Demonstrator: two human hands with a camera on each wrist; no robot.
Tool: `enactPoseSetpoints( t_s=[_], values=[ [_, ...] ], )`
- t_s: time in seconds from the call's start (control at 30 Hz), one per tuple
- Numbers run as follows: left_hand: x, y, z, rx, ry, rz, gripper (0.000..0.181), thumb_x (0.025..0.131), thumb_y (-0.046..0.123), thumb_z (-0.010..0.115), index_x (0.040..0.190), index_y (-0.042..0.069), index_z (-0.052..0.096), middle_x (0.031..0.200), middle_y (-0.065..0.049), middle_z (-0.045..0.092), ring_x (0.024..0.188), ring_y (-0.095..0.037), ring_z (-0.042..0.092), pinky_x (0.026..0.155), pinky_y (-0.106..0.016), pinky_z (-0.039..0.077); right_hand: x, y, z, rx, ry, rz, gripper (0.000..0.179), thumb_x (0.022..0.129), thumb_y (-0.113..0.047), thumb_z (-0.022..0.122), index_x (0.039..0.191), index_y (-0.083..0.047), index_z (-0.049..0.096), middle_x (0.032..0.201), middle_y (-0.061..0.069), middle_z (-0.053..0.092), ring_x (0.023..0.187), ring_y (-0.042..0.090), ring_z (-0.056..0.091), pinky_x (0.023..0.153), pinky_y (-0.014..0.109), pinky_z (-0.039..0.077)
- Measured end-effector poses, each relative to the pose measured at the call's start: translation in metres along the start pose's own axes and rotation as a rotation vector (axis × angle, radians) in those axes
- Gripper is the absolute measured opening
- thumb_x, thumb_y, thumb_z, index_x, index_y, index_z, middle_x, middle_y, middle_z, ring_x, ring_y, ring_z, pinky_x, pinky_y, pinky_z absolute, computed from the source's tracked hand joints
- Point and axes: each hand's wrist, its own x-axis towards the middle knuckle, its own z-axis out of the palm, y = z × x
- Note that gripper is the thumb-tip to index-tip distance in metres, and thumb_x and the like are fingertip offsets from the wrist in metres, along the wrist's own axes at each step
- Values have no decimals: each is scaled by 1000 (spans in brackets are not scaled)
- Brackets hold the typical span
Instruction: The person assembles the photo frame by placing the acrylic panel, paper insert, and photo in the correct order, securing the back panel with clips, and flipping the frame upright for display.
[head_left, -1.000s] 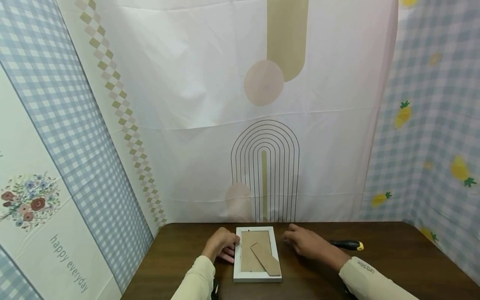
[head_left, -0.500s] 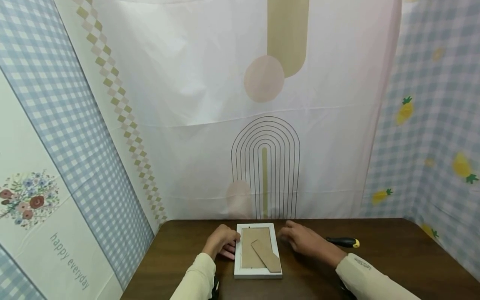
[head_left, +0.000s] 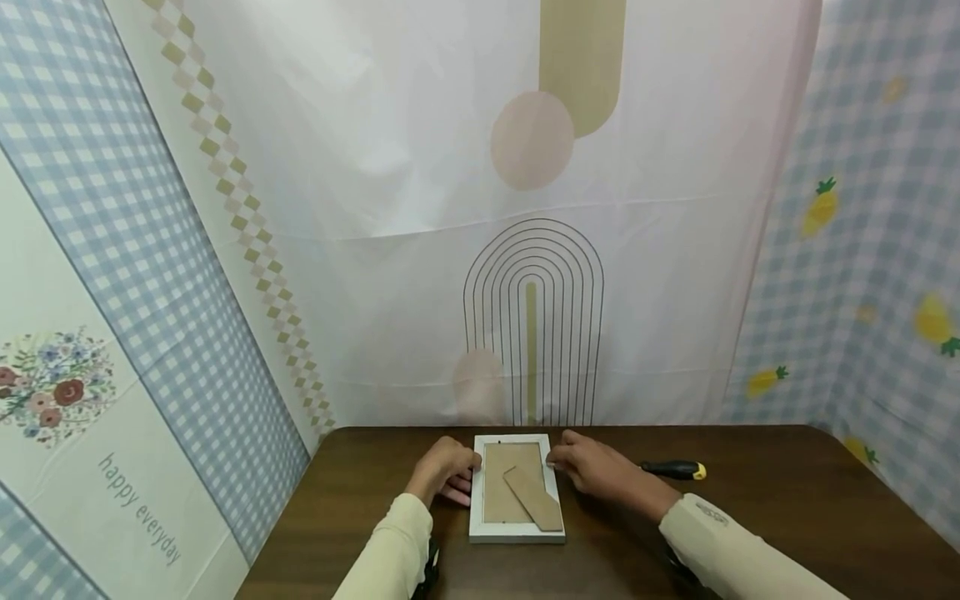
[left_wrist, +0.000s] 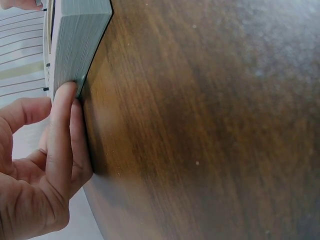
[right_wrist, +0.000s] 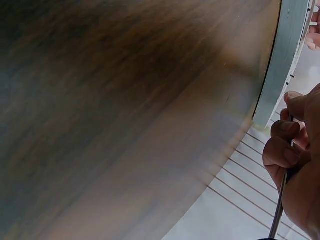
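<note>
Right grip [head_left: 598, 473] pinches a screwdriver shaft [right_wrist: 278, 211] in its wrist view; head view adds its yellow butt [head_left: 701, 472].

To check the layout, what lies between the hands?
In the head view, a white, brown-backed rectangular frame lies between the left hand and the right hand.

The picture frame [head_left: 517, 492] lay on the table [head_left: 360, 500] between the left hand [head_left: 444, 468] and the right hand [head_left: 596, 471], which held the screwdriver [head_left: 678, 470], with the hanging cloth [head_left: 405, 317] behind.
</note>
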Motion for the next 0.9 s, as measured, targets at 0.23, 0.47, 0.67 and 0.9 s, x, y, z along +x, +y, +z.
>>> enactPoseSetpoints(
  t_s=[0.23, 0.47, 0.67, 0.9],
  values=[
    [0, 7, -2, -3, 0, 1, 13, 94, 7, 70, 103, -2, 69, 101, -21, 68, 81, -31, 74, 65, -42, 76, 5, 4, 1, -24, 6, -2, 19, 107, -2, 72, 117, -13, 83, 91, -4, 55, 74, -1, 41, 60, 13, 42],
    [1, 9, -2, -4, -1, -2, 14, 94, 7, 70, 105, -3, 69, 102, -22, 69, 82, -31, 75, 65, -43, 76, 7, 3, 1, 12, 3, -15, 19, 109, -2, 69, 118, -12, 84, 93, -3, 58, 76, -1, 43, 62, 13, 43],
    [2, 4, -1, -6, -6, -4, 16, 95, 7, 70, 106, -5, 69, 103, -23, 70, 82, -33, 76, 66, -43, 76, 7, 2, 3, 16, -12, -21, 19, 108, -2, 71, 118, -11, 85, 93, -3, 58, 76, -2, 45, 63, 14, 46],
    [0, 1, -1, -5, -8, -9, 21, 95, 6, 71, 111, -8, 69, 103, -24, 70, 79, -33, 76, 65, -42, 76, 9, 6, 9, 26, 10, -77, 20, 105, 2, 73, 116, -9, 86, 93, -2, 62, 79, -1, 49, 67, 15, 52]
  ],
)
